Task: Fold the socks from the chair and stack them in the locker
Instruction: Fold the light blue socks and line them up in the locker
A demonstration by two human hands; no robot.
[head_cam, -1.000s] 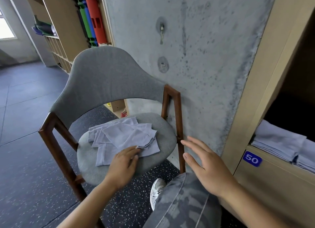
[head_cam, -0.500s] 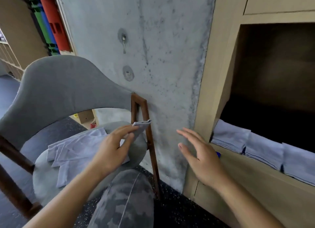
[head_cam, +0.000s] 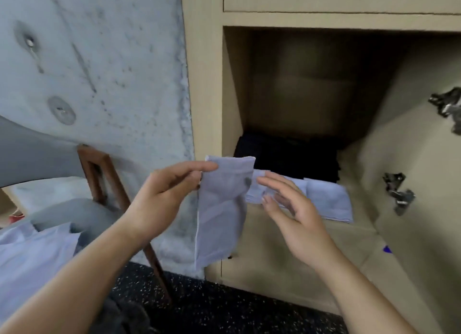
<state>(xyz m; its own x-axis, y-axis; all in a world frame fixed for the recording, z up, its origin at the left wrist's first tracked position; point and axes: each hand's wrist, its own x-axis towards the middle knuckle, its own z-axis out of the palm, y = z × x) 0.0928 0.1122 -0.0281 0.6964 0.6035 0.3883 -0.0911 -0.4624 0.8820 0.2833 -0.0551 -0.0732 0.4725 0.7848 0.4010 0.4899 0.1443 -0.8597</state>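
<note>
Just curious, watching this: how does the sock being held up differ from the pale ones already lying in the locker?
The held sock hangs unfolded at full length, pinched at its top edge by the left hand; the locker socks lie folded flat. The held sock is in the air in front of the locker; the folded ones rest side by side on its floor. Both are the same pale lavender-grey fabric.

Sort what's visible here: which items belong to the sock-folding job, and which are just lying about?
Job: sock held by left hand; right hand; folded socks in locker; loose socks on chair.
Lying about: dark pile; door hinges.
</note>
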